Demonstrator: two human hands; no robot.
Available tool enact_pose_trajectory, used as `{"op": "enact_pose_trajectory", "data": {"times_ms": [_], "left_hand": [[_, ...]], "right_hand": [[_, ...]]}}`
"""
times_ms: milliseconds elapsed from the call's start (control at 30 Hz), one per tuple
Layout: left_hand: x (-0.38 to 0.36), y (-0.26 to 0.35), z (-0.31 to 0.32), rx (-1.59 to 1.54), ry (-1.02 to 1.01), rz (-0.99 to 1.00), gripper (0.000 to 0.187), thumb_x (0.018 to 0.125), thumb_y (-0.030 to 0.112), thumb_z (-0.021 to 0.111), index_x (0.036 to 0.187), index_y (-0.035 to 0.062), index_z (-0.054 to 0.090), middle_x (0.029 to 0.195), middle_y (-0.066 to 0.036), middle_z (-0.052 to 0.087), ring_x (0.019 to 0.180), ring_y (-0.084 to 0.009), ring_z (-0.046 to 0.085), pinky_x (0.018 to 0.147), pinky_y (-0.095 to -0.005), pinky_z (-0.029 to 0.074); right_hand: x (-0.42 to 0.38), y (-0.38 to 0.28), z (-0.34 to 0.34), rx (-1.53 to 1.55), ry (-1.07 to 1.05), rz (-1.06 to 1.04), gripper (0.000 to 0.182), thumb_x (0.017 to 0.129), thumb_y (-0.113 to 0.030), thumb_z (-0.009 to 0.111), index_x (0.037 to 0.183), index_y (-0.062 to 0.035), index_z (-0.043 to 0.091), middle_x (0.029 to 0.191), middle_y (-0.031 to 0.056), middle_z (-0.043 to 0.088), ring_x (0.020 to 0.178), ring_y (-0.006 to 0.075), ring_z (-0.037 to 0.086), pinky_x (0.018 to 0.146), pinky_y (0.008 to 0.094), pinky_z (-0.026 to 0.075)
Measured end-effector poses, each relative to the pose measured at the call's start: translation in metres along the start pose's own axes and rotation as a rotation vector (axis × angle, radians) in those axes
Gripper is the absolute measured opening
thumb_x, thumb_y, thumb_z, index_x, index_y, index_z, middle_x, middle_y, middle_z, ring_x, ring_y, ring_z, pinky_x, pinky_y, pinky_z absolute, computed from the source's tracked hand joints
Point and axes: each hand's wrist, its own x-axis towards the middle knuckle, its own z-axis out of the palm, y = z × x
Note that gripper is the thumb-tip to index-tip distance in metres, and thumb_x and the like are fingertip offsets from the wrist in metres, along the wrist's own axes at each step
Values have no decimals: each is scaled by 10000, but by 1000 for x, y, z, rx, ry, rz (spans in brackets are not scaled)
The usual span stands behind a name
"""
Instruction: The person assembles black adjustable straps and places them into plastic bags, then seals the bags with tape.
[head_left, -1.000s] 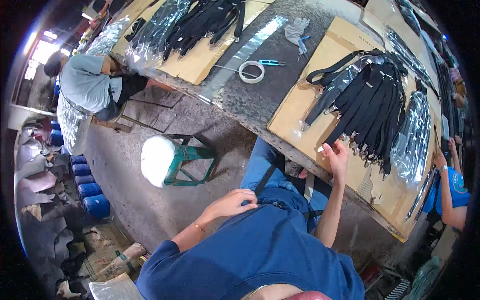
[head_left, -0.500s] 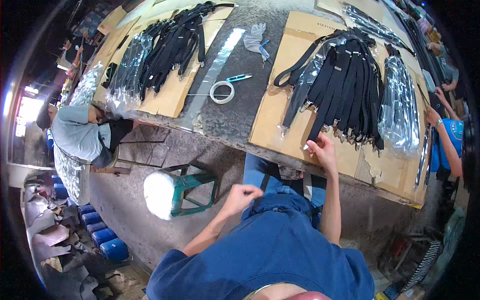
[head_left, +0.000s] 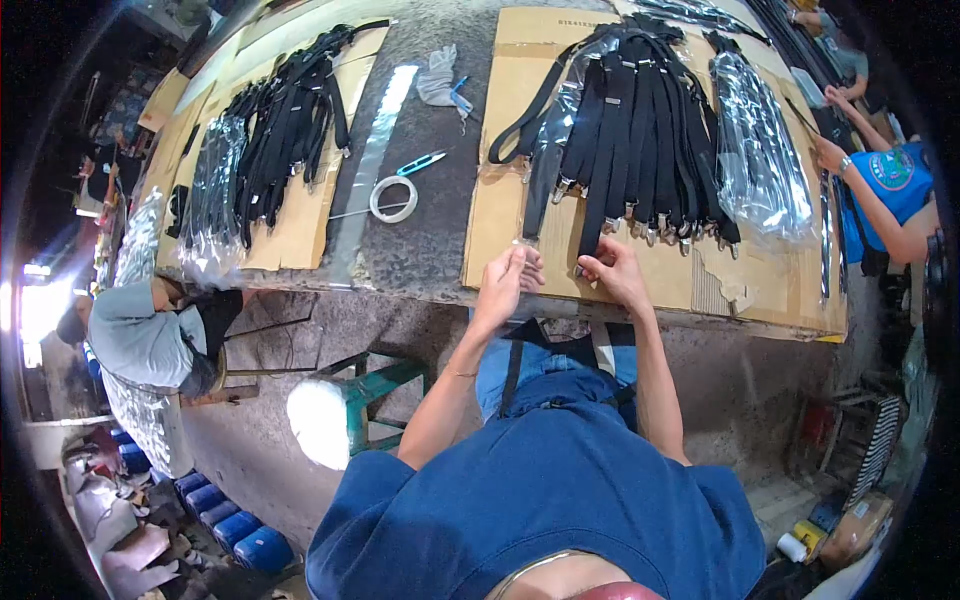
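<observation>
A bundle of black straps with metal clips (head_left: 640, 140) lies on a cardboard sheet (head_left: 775, 290) at the table's front edge. My right hand (head_left: 615, 275) pinches the lower end of one black strap (head_left: 594, 200) that hangs out of the bundle. Just to its left, my left hand (head_left: 505, 285) is raised at the cardboard's edge, fingers curled, below the clip end of another strap in clear plastic; what it holds, if anything, is too small to make out. Clear plastic-wrapped straps (head_left: 760, 150) lie right of the bundle.
On the table are a roll of tape (head_left: 393, 200), a teal cutter (head_left: 421, 163), a grey glove (head_left: 437, 80) and a second strap pile (head_left: 290, 130). A green stool (head_left: 385, 390) stands below. People are at the left (head_left: 140, 335) and right (head_left: 880, 190).
My left hand has risen from near my lap to the cardboard's front edge, beside my right hand. My right hand still pinches the strap end. The view has shifted to the right.
</observation>
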Motion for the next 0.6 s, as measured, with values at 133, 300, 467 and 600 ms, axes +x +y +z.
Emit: {"op": "enact_pose_trajectory", "data": {"times_ms": [133, 300, 467, 600], "left_hand": [[2, 0, 14, 98, 85, 51, 246, 941, 178, 538, 892, -36, 648, 743, -57, 647, 661, -84, 582, 600, -222, 471], [6, -3, 15, 178, 173, 117, 125, 790, 84, 716, 749, -30, 684, 735, -50, 655, 645, -76, 566, 607, -210, 453], [22, -21, 12, 192, 133, 210, 80, 768, 48, 729, 793, -20, 694, 727, -32, 645, 639, -67, 563, 596, -202, 449], [19, -13, 19, 284, 55, 89, 151, 756, 12, 729, 893, -24, 677, 734, -26, 626, 648, -63, 569, 600, -195, 461]], "right_hand": [[2, 5, 2, 42, -7, -15, 179, 820, -111, 683, 834, 20, 561, 693, 68, 620, 602, 112, 606, 521, 256, 472], [2, 5, 2, 50, -1, -1, 182, 820, -110, 684, 824, 18, 556, 685, 68, 618, 592, 118, 608, 510, 258, 477], [4, 8, -1, 80, -31, 47, 168, 827, -115, 682, 860, 15, 582, 703, 57, 619, 599, 107, 592, 532, 247, 473], [0, -2, -4, 310, -41, 66, 188, 837, -123, 678, 943, 17, 610, 748, 36, 626, 655, 89, 586, 584, 230, 471]]}}
